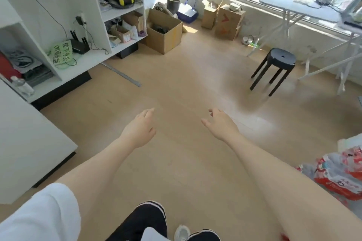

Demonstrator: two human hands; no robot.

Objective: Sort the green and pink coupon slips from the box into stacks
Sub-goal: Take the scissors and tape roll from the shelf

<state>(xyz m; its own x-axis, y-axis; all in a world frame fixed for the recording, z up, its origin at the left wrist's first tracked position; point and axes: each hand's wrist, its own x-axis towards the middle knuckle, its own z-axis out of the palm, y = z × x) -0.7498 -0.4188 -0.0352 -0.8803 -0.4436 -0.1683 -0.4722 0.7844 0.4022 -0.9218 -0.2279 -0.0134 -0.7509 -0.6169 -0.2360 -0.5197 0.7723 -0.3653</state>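
Empty hands (177,125) over floor (186,84)

Light wood floor (176,88) carries a black stool (278,68), open cardboard box (166,33), two taller cartons (225,18) by the window wall, white shelving unit (82,25), bagged packages (337,174) at right.

Both hands (140,129) outstretched (empty, open)

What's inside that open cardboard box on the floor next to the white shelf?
The open cardboard box shows a dark, tangled clump at its bottom; what it is cannot be told. The near wall hides the rest. No green or pink slips show.
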